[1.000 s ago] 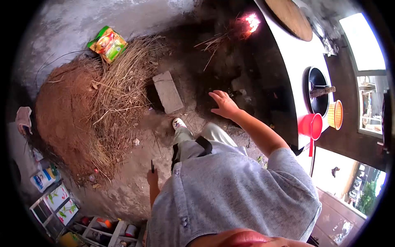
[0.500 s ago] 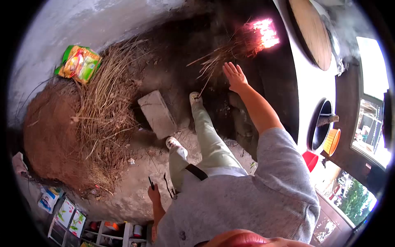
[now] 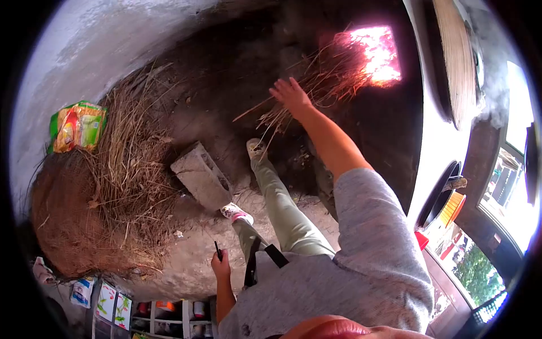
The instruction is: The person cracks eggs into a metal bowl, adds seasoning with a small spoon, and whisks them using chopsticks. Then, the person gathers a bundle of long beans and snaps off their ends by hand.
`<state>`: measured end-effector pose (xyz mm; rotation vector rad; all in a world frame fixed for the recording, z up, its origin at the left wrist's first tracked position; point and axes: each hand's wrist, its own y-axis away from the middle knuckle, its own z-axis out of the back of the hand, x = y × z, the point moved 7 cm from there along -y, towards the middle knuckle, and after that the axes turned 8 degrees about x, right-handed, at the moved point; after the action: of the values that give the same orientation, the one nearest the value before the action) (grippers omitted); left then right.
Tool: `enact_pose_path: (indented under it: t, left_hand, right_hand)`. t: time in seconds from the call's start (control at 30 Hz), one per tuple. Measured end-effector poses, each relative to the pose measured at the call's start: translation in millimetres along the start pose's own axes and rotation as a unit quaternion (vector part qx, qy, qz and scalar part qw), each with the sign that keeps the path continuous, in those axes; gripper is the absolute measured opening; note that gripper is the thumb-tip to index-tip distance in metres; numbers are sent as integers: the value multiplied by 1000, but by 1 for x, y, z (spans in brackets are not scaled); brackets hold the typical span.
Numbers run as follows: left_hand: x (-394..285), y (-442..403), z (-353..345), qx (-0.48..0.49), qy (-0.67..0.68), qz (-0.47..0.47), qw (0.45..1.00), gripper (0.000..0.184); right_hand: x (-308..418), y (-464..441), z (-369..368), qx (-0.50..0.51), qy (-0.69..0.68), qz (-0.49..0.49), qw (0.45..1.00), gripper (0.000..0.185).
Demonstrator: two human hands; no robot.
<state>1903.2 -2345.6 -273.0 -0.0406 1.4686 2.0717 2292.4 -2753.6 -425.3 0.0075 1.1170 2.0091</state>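
Tangled brown straw (image 3: 333,73) reddens at the fire (image 3: 379,55); right hand (image 3: 292,99) empty, fingers spread; left hand (image 3: 221,264) grips black stick (image 3: 217,248)

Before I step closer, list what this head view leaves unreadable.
Head view, thin dark object in the left hand: too small to identify.
Head view, right hand: whether it touches the dry stalks cannot be told; the hand covers that spot.
Head view, behind the flames: glare washes it out.
Head view, red container: mostly hidden by the grey sleeve.
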Motion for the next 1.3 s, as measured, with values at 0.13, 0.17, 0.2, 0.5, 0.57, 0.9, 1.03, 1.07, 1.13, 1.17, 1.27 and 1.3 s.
enact_pose_path:
  t: [0.13,0.17,0.2,0.5,0.57,0.9,1.03,1.07,1.13,1.17,1.27,1.3]
  left_hand:
    - [-6,12,2,16,-46,38,998,26]
    - [-1,15,5,23,-67,58,996,26]
    - [8,17,6,24,-68,59,996,26]
    - [27,22,21,13,-28,113,993,27]
    - [35,21,19,14,-11,129,991,27]
    - [63,25,10,32,14,194,980,29]
    - [75,31,11,24,32,186,982,30]
    - [80,35,11,20,41,194,980,30]
    - [79,39,7,16,54,199,978,30]
    - [76,42,4,24,76,200,977,29]
    - [77,48,-5,23,111,183,977,27]
    - [80,50,-6,17,119,168,978,26]
  right_hand:
    - [3,-15,-2,30,-47,29,998,67]
    - [4,-23,-14,52,-58,16,997,58]
    - [3,-28,-23,73,-69,3,995,51]
    - [-51,-25,-53,95,-149,-37,984,28]
    - [-67,-16,-46,67,-168,-40,983,24]
    - [-126,-20,-38,-26,-112,-161,980,19]
    - [-133,-23,-23,-43,-129,-174,975,19]
    - [-131,-25,-25,6,-128,-171,977,24]
    - [-128,-23,-33,52,-125,-171,976,31]
    - [-123,-15,-31,-19,-142,-162,976,39]
    - [-112,10,-4,-95,-154,-157,971,51]
    - [-106,21,8,-96,-155,-161,970,54]
